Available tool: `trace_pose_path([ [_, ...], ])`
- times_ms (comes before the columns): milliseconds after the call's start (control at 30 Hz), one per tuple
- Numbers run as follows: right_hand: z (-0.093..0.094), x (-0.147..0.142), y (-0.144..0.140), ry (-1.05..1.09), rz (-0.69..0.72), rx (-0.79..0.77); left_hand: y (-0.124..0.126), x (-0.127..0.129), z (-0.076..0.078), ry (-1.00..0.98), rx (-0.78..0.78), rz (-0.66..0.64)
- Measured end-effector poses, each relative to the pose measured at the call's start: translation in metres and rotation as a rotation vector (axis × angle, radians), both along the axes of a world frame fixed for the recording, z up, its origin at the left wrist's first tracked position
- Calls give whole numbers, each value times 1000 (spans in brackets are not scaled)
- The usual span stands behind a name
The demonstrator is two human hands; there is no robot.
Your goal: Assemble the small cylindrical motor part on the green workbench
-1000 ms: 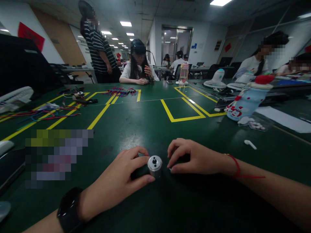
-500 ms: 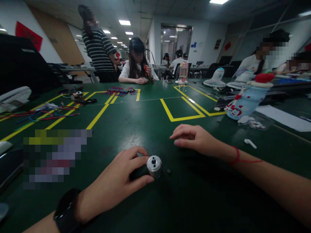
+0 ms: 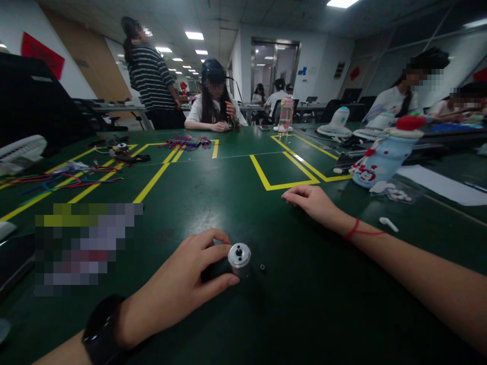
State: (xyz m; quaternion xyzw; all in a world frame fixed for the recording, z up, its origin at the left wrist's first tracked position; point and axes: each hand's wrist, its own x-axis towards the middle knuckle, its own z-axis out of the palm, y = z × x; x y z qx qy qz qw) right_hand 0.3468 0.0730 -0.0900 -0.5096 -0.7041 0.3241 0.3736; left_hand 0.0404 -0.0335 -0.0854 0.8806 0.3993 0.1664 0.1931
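On the table [image 3: 236,192], left hand [image 3: 182,284] clamping the small motor [image 3: 239,257]; right hand [image 3: 312,202] resting loosely curled, empty; tiny loose nut [image 3: 262,266] risking rolling off.

A small cylinder [image 3: 239,257] with a brushed, shiny metal end cap and a dark matt body lies on a dark green desk [image 3: 236,203], whose smooth mat carries a dull sheen under the ceiling lights and glossy yellow tape lines [image 3: 283,185]. A matt black band [image 3: 99,329] circles one wrist, a thin red cord [image 3: 353,229] the other. Nearby sit a white glossy plastic piece [image 3: 388,223] and a soft cloth-covered bottle [image 3: 382,158].
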Motion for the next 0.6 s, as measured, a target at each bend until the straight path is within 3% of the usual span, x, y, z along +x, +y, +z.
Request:
trace_pose_path([
  [100, 9, -10, -15, -84, 130, -14, 1, -2, 0, 2, 8, 5],
  [233, 21, -33, -43, -276, 594, 55, 3, -4, 1, 3, 26, 8],
  [300, 22, -43, -53, -316, 707, 129, 4, -4, 1, -5, 37, 7],
  [500, 32, -67, -70, -68, 468, 259, 1, -8, 3, -2, 26, 7],
  [600, 40, -79, -78, -34, 476, 280, -2, -9, 4, -2, 23, 3],
])
